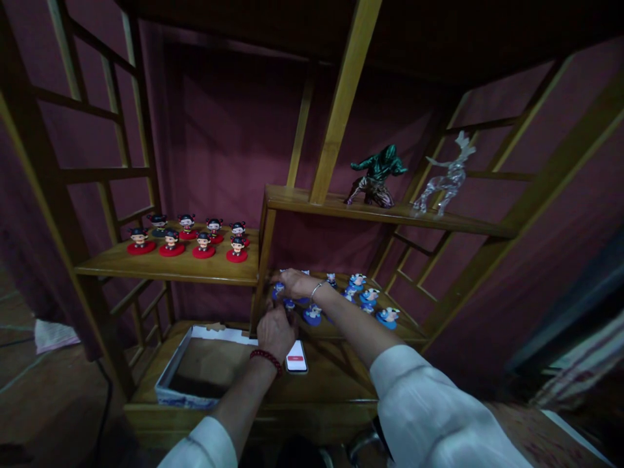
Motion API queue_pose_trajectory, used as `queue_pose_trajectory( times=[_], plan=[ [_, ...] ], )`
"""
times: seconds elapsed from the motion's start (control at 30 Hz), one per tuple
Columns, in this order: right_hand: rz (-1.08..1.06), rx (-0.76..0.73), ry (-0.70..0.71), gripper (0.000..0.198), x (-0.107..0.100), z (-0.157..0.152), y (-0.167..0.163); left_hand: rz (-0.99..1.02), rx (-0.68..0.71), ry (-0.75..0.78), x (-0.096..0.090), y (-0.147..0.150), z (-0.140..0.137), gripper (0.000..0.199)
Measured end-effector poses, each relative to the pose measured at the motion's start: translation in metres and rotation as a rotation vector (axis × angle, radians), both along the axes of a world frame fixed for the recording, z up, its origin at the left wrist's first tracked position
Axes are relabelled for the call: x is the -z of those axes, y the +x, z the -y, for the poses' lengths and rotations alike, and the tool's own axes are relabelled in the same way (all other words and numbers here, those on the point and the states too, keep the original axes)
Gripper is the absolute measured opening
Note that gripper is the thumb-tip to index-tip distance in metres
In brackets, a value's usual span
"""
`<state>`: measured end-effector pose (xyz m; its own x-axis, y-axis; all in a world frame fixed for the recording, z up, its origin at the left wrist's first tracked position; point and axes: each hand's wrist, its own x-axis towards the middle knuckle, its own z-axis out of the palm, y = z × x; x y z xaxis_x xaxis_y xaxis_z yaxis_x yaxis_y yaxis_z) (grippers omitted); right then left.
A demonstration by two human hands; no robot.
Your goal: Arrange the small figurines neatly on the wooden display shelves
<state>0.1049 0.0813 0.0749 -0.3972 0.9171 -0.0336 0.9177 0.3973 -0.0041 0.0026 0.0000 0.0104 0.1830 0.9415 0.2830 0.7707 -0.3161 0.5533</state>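
Both my hands reach onto a low wooden shelf (409,330) that carries several small figurines on blue bases (369,297). My right hand (294,283), with a thin bracelet at the wrist, rests over the figurines at the shelf's left end and seems to touch one. My left hand (275,331), with a red bead bracelet, is just below it at the shelf's front edge, fingers curled near a blue figurine (312,315). Whether either hand grips a figurine is hidden by the fingers and the dim light.
A phone (296,356) with a lit screen lies on the bottom board beside an open white box (180,354). Several red-based dolls (203,244) stand on the left shelf. A green figure (377,175) and a clear glass deer (446,175) stand on the upper shelf.
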Motion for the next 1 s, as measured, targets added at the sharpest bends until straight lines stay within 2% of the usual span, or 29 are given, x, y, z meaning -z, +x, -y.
queue_pose_trajectory(
  times=[0.07,0.17,0.23,0.33,0.67,1.0],
  plan=[
    [-0.032,-0.013,-0.027,0.043,-0.005,-0.001,0.003,0.003,-0.008,0.002,0.001,0.0,0.0,0.029],
    [-0.107,0.013,0.045,0.034,-0.012,-0.006,0.008,-0.002,-0.013,-0.009,0.002,0.0,-0.001,0.027],
    [-0.075,0.061,0.079,0.032,-0.015,-0.012,0.009,-0.008,-0.008,-0.015,0.002,0.0,-0.002,0.026],
    [0.052,0.121,0.049,0.034,-0.016,-0.021,0.008,-0.02,0.004,-0.023,0.004,0.0,-0.004,0.025],
    [0.241,0.136,-0.013,0.037,-0.012,-0.042,-0.002,0.008,0.066,-0.084,0.009,-0.002,-0.011,0.026],
    [0.317,0.091,-0.019,0.022,0.008,-0.063,0.006,0.015,0.121,-0.123,0.011,-0.003,-0.018,0.035]
  ],
)
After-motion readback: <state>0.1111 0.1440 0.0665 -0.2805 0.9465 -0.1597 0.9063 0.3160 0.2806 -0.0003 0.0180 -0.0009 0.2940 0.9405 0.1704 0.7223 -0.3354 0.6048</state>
